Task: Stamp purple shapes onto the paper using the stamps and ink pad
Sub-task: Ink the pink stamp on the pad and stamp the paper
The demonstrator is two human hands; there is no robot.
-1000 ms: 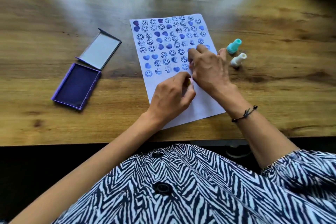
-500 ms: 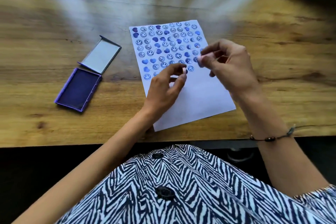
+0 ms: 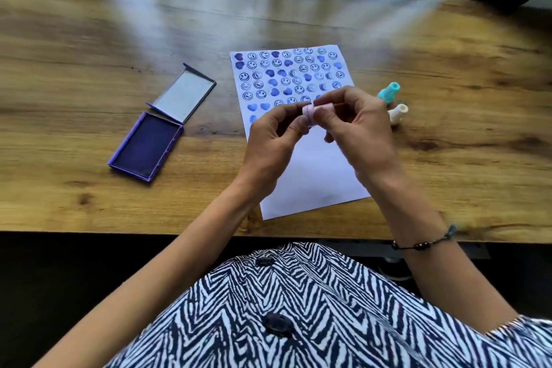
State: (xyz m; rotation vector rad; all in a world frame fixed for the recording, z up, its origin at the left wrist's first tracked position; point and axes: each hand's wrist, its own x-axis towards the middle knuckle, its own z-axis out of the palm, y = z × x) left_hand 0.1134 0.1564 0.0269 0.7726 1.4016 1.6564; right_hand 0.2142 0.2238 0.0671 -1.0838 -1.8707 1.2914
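Paper [image 3: 316, 176] lies on the wooden desk [image 3: 89, 39] ahead of us, long axis running away from the body and leaning slightly left at the far end. Its far half carries rows of purple smiley faces and solid hearts; the near half is blank white. Left of the sheet, well apart from it, the ink pad [image 3: 145, 146] sits open: a purple tray filled with dark violet ink, its grey-lined lid [image 3: 183, 97] folded back flat on the desk toward the far side. We hold both hands raised over the middle of the sheet. Our left hand [image 3: 270, 143] and right hand [image 3: 355, 125] meet fingertip to fingertip, together pinching a small pale pink stamp [image 3: 308, 114]. It lies roughly crosswise between the fingers; a thin purple line rings it. Which end is the stamping face, we cannot tell. Two more stamps rest on the desk just right of the sheet, partly behind the right hand: a teal stamp [image 3: 389, 92] and a cream stamp [image 3: 398, 112], both tilted with tops toward the far right.
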